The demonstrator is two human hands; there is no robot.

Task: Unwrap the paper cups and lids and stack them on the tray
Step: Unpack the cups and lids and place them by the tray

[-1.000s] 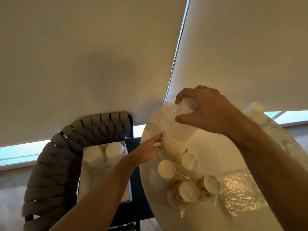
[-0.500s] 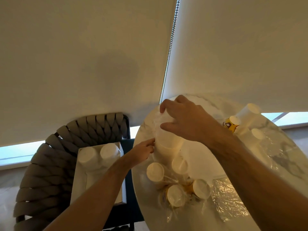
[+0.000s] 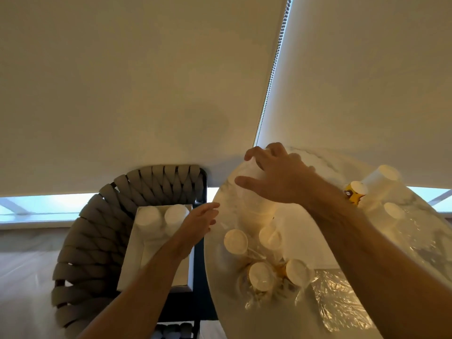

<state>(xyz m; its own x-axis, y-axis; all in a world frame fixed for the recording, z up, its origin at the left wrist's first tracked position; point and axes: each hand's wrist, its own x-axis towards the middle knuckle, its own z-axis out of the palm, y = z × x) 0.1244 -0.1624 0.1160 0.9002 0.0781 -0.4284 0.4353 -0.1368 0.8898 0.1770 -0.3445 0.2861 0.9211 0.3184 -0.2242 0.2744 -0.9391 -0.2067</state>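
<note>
No text, brand name or number can be read anywhere here. The only printed marking shows on a yellow paper cup point(image 3: 353, 195) at the far right of the desk point(image 3: 220, 277): a small dark emblem on its side, too blurred to make out. Yellow print on the near wrapped cups point(image 3: 276, 277) is equally unreadable through the plastic.

Your left hand point(image 3: 198, 222) and right hand point(image 3: 281, 177) are both bare, with no gloves, rings or watch visible. Your forearms are uncovered too; no sleeve reaches into the head view.
</note>
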